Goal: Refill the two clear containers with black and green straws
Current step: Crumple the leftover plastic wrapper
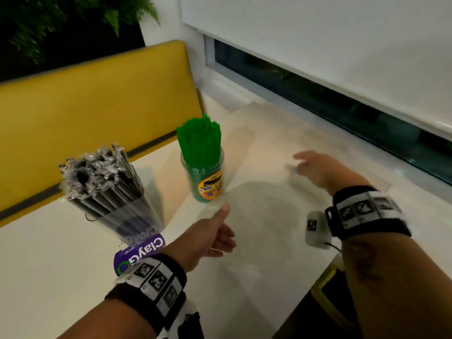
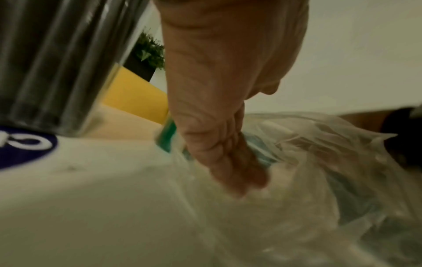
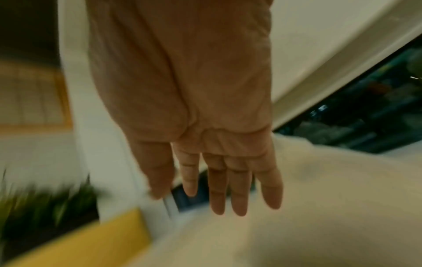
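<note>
**Operator:** Left hand (image 1: 210,237) status?

**Inspector:** Positioned at 6 o'clock on the white table (image 1: 49,260), thumb raised, fingers loosely curled. The left wrist view shows the fingers (image 2: 228,159) lying against a crumpled clear plastic bag (image 2: 308,162); motion blur prevents confirming whether they pinch it or only touch it.

**Operator:** Right hand?

**Inspector:** Right hand (image 1: 318,170) is at 2 o'clock, extended over the table. The right wrist view shows the palm with its fingers (image 3: 239,189) straight and spread, holding nothing.

**Operator:** Location of the task items?

**Inspector:** At 9 o'clock, just beside the left wrist, a clear container (image 1: 137,221) stands upright, packed with black straws (image 1: 102,177) in individual clear wrappers. A purple label (image 1: 139,253) reading "Clay" lies at its base. Farther out, at 11 o'clock from the left hand, a second clear container (image 1: 205,177) with an orange printed label holds green straws (image 1: 199,138), which stand well above its rim. The two containers stand apart.

**Operator:** Background?

**Inspector:** A yellow bench back (image 1: 97,99) borders the table at 10 o'clock. A white roller blind (image 1: 318,33) hangs at 1 o'clock, dark window glass (image 1: 318,94) showing beneath it. Green foliage (image 1: 61,18) sits at 11 o'clock, farthest out.
</note>
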`<move>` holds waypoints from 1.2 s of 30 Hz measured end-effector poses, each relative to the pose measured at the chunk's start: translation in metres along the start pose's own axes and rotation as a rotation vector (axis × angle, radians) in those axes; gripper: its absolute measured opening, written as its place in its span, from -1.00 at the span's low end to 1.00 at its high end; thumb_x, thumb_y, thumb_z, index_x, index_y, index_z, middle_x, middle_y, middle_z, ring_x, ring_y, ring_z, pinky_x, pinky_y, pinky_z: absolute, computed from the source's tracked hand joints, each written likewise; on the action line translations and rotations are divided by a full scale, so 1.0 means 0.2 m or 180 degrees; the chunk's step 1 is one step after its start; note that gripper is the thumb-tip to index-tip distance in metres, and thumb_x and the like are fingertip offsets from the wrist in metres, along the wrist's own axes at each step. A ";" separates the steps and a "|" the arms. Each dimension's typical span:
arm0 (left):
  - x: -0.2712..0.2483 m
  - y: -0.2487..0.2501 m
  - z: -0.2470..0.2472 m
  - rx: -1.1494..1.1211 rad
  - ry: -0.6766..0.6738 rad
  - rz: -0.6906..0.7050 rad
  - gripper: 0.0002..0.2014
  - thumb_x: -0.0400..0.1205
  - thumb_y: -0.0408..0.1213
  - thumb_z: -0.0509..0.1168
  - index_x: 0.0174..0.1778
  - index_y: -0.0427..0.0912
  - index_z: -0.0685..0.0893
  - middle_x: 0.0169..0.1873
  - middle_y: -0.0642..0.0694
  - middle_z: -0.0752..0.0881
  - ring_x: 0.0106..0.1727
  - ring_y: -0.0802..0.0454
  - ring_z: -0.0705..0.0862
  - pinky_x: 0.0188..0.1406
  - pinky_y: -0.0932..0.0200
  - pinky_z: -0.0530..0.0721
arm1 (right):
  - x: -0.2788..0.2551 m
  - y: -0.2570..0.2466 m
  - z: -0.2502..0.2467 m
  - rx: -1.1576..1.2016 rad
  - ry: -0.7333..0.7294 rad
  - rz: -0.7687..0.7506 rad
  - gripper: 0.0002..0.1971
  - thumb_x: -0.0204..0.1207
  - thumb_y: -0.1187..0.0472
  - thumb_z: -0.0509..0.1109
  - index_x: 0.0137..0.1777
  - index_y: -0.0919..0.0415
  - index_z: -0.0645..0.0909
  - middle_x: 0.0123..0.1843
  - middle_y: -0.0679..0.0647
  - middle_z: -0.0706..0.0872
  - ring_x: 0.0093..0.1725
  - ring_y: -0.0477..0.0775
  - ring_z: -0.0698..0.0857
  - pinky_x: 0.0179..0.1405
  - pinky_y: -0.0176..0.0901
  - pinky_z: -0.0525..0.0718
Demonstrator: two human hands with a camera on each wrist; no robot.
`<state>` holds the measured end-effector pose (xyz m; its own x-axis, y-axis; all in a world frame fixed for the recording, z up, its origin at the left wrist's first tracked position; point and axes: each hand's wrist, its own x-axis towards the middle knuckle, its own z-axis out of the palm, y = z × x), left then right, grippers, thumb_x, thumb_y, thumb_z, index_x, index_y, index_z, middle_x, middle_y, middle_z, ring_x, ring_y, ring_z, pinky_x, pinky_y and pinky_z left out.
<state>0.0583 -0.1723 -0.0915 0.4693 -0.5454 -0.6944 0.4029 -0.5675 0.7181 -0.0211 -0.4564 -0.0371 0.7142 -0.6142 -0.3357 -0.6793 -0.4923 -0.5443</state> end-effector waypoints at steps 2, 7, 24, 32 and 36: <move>0.05 0.03 0.08 -0.0085 -0.0182 -0.0052 -0.38 0.55 0.40 0.14 0.16 -0.10 0.66 0.12 -0.06 0.74 0.16 -0.03 0.69 0.15 -0.10 0.58 | -0.02 0.09 0.25 -0.0586 -0.0695 0.0127 -0.36 0.65 -0.05 0.34 0.68 0.00 0.24 0.65 0.13 0.39 0.58 0.19 0.41 0.55 -0.02 0.33; 0.11 0.10 0.28 -0.0039 -0.0321 0.0379 -0.71 0.18 -0.22 0.45 -0.18 0.01 0.82 -0.11 -0.21 0.72 -0.07 -0.15 0.60 -0.12 -0.09 0.43 | -0.15 0.05 0.61 0.0225 -0.0835 -0.0179 -0.42 0.63 0.06 0.31 0.64 -0.10 0.29 0.54 0.15 0.55 0.44 0.19 0.57 0.47 0.07 0.51; 0.07 0.02 -0.09 -0.1265 -0.1303 0.0561 -0.31 0.39 0.10 0.43 0.35 -0.29 0.67 0.40 -0.25 0.64 0.51 -0.17 0.52 0.44 -0.06 0.44 | -0.31 0.40 0.38 0.4167 0.0326 -0.0720 -0.88 0.40 0.32 0.53 -0.28 0.13 0.68 -0.25 0.08 0.70 -0.32 0.12 0.63 -0.39 -0.08 0.62; 0.09 0.16 -0.01 -0.0490 -0.1405 0.0533 -0.23 0.18 0.31 0.55 0.13 -0.18 0.64 0.10 -0.20 0.80 0.02 -0.05 0.80 0.03 0.06 0.73 | -0.34 0.33 0.39 0.0347 -0.1488 -0.0830 -0.55 0.34 0.11 0.41 0.23 0.22 0.75 0.27 0.05 0.73 0.32 0.01 0.63 0.49 0.12 0.50; 0.11 0.14 0.13 -0.0335 -0.1341 0.0591 -0.51 0.38 0.05 0.53 0.11 -0.19 0.73 0.08 -0.30 0.75 0.11 -0.23 0.74 0.27 -0.12 0.65 | -0.33 0.19 0.50 0.0915 -0.1355 -0.0805 -0.28 0.33 -0.23 0.38 0.50 0.05 0.51 0.35 -0.04 0.67 0.31 0.03 0.64 0.43 0.05 0.55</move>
<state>0.0598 -0.2166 -0.0877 0.1899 -0.8469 -0.4967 0.4299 -0.3831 0.8175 -0.0765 -0.3731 -0.1114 0.8941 -0.1673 -0.4155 -0.4476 -0.3677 -0.8151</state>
